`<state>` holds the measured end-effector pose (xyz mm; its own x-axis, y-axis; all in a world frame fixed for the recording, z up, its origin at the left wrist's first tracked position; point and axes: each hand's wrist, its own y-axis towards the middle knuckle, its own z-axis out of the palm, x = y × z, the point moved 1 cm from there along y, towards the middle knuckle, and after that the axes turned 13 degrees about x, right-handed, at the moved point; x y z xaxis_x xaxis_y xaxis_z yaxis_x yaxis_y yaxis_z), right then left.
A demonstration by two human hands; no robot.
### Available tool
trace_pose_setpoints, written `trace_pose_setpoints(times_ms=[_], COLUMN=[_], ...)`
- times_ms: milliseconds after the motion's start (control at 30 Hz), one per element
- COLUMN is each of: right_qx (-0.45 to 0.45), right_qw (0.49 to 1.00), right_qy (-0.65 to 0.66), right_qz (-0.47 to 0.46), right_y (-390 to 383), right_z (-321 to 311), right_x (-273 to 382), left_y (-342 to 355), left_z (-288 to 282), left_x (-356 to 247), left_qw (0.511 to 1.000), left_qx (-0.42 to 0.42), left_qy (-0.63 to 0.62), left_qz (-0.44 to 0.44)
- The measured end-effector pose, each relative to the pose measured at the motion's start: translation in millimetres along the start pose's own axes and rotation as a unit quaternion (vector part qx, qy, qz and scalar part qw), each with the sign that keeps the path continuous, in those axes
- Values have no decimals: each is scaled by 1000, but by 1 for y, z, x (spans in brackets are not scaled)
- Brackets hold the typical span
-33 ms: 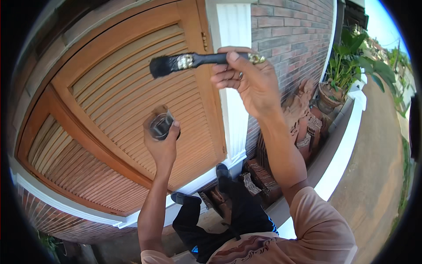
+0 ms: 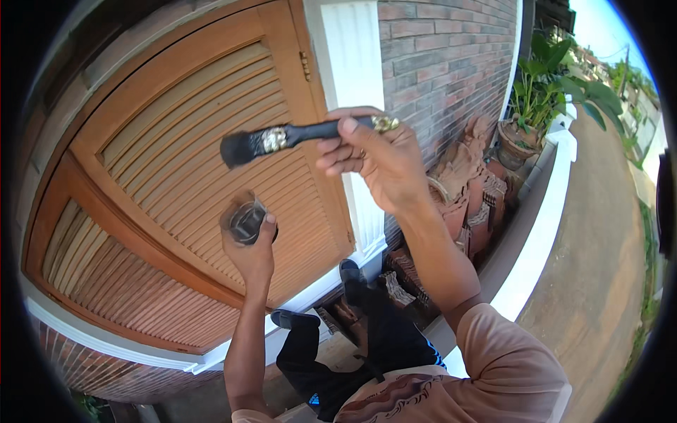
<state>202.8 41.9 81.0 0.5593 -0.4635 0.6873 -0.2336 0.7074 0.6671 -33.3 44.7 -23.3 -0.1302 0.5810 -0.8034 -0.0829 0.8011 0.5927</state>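
Note:
My right hand (image 2: 377, 158) is closed around the black handle of a paintbrush (image 2: 310, 132), thumb on top. The brush lies nearly level, its dark bristles pointing left in front of the louvred wooden shutter (image 2: 233, 134) and seemingly apart from it. Pale, speckled patches show on the ferrule and at the handle's end. Lower and to the left, my left hand (image 2: 250, 250) grips a clear cup (image 2: 247, 220) with something dark in it. The cup is below the bristles, not touching them. Most of the left fingers are hidden behind the cup.
A second louvred shutter (image 2: 120, 275) adjoins at the lower left. White trim (image 2: 356, 42) and a brick wall (image 2: 451, 49) stand to the right. Stacked roof tiles (image 2: 469, 204), a potted plant (image 2: 518, 141) and a low white-topped wall (image 2: 539, 233) are beside me.
The whole view has shifted slightly, with the scene sliding left. My right hand and the paintbrush have come lower. My left hand with the cup has lowered a little too.

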Motion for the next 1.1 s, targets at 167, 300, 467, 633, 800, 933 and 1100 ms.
trace_pose_setpoints(times_ms=[167, 300, 467, 633, 800, 933, 1100], right_qx=[-60, -119, -114, -91, -65, -53, -26], right_qw=[979, 914, 904, 907, 925, 915, 912], right_qy=[176, 230, 277, 266, 229, 249, 249], right_qz=[87, 313, 304, 313, 298, 313, 326], right_y=[-169, -253, -311, -311, -294, -289, -291], right_z=[9, 21, 30, 33, 42, 59, 77], right_x=[-57, -81, -77, -60, -55, -59, -64], left_y=[-150, -252, -340, -368, -364, -363, -371], left_z=[-6, 1, 12, 13, 4, -6, -12], left_x=[39, 52, 37, 21, 20, 20, 15], left_qw=[988, 977, 983, 982, 982, 985, 989], left_qx=[16, 7, 60, 34, 40, 37, -5], left_qy=[-13, 7, -8, 46, 70, 102, 75], left_qz=[-155, -214, -173, -181, -173, -134, -129])
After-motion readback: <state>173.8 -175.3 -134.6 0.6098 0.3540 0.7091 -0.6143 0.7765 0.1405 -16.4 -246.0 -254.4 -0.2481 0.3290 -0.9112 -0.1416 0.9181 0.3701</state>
